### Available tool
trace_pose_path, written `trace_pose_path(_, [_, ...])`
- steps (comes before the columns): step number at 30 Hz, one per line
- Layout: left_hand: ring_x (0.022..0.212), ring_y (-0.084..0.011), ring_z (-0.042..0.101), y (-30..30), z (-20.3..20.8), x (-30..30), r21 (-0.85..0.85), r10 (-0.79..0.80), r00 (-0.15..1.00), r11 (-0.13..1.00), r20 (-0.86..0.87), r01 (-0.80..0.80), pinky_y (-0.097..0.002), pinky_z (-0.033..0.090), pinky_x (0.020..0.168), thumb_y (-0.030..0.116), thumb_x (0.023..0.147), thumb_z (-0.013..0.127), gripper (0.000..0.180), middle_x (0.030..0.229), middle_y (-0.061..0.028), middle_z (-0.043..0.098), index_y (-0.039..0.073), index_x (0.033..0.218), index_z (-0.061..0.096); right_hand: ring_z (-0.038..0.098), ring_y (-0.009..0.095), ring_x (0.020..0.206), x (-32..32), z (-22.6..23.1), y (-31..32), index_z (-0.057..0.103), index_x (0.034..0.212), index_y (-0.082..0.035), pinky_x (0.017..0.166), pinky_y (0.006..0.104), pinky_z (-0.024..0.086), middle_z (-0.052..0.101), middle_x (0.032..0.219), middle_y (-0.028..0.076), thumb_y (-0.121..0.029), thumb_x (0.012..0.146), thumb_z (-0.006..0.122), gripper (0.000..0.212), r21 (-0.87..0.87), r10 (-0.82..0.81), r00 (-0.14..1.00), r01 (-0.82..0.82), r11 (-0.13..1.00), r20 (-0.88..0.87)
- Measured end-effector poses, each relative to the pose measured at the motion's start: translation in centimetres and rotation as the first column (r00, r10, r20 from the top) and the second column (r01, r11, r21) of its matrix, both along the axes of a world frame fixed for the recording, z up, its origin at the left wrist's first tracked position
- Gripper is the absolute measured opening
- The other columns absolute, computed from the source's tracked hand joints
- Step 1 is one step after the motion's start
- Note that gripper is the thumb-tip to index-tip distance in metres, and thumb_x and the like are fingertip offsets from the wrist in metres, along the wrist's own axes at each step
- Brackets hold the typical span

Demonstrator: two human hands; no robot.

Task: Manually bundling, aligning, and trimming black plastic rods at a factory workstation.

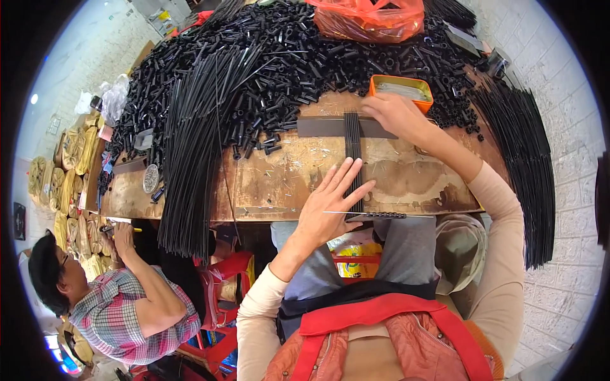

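Observation:
A row of thin black rods [352, 136] lies lengthwise on the wooden table, its far end resting over a dark grey bar [321, 127]. My left hand [330, 200] is laid flat over the near part of the rods, fingers stretched out. By the rods' far ends is my right hand [395, 114], its fingers curled together beside an orange tin [429, 106] of thin silvery pins. Whatever those fingertips hold is hidden. A thin pale strip with dark marks [387, 215] runs along the table's near edge, by my left hand.
Small black tubular parts [286, 63] pile across the back, under a red plastic bag [375, 22]. Long black rod bundles hang over the front edge at left [190, 165] and right [527, 171]. A co-worker in a checked shirt [127, 311] sits at left.

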State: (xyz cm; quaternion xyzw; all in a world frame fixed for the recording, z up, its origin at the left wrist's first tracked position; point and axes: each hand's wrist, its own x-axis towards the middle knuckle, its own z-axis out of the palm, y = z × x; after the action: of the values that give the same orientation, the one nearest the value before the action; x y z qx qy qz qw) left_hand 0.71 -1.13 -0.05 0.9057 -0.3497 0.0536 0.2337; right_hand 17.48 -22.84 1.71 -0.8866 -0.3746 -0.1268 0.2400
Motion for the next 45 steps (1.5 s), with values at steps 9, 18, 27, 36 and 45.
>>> trace_pose_path(9, [0.141, -0.0324, 0.028, -0.1, 0.2, -0.2, 0.028, 0.007, 1.0, 1.0, 0.012, -0.007, -0.0452, 0.028, 0.114, 0.027, 0.056, 0.085, 0.091, 0.153, -0.0143, 0.028, 0.02, 0.138, 0.047, 0.063, 0.033, 0.083, 0.1, 0.1, -0.5, 0.065, 0.09, -0.005, 0.071, 0.0425, 0.05, 0.064, 0.086, 0.012, -0.012, 0.085, 0.06, 0.01, -0.109, 0.022, 0.995, -0.011, 0.994, 0.094])
trace_pose_path(18, [0.139, -0.0325, 0.033, 0.5, -0.5, -1.5, 0.021, -0.036, 0.993, 0.999, 0.114, 0.034, -0.0448, 0.028, 0.113, -0.006, 0.065, 0.051, 0.077, 0.15, -0.0166, 0.034, 0.017, 0.139, 0.048, 0.066, 0.033, 0.079, 7.5, 1.1, -8.5, 0.069, 0.089, -0.004, 0.075, 0.0396, 0.053, 0.069, 0.086, 0.016, -0.012, 0.078, 0.063, 0.015, -0.27, -0.194, 0.976, 0.162, 0.949, -0.097])
trace_pose_path(27, [0.139, -0.0332, 0.034, 0.5, -0.7, -1.5, 0.038, -0.032, 0.993, 0.999, 0.113, 0.028, -0.0446, 0.029, 0.113, -0.005, 0.064, 0.053, 0.077, 0.15, -0.0165, 0.035, 0.017, 0.138, 0.049, 0.06, 0.034, 0.081, 3.8, 4.1, -6.7, 0.061, 0.086, -0.004, 0.071, 0.0402, 0.049, 0.059, 0.081, 0.014, -0.008, 0.077, 0.06, 0.011, -0.139, -0.176, 0.969, 0.201, 0.97, 0.17])
trace_pose_path(36, [0.137, -0.0335, 0.035, 0.2, -1.1, -1.1, 0.034, -0.029, 0.991, 0.999, 0.133, 0.024, -0.0452, 0.03, 0.113, -0.005, 0.063, 0.054, 0.077, 0.149, -0.0164, 0.036, 0.017, 0.137, 0.05, 0.06, 0.036, 0.077, -0.5, 0.5, -1.6, 0.064, 0.099, -0.006, 0.069, 0.0435, 0.048, 0.057, 0.079, 0.014, -0.004, 0.081, 0.059, 0.019, -0.218, 0.042, 0.997, -0.026, 0.975, 0.069])
trace_pose_path(45, [0.138, -0.0325, 0.035, 0.4, -1.0, -1.3, 0.031, -0.021, 0.994, 0.999, 0.111, 0.017, -0.0445, 0.03, 0.114, -0.004, 0.064, 0.054, 0.077, 0.149, -0.0162, 0.035, 0.018, 0.137, 0.05, 0.061, 0.035, 0.078, -0.7, 0.5, -1.7, 0.066, 0.103, -0.006, 0.07, 0.0429, 0.049, 0.058, 0.08, 0.013, 0.0, 0.078, 0.06, 0.026, -0.158, 0.124, 0.992, -0.12, 0.98, 0.02])
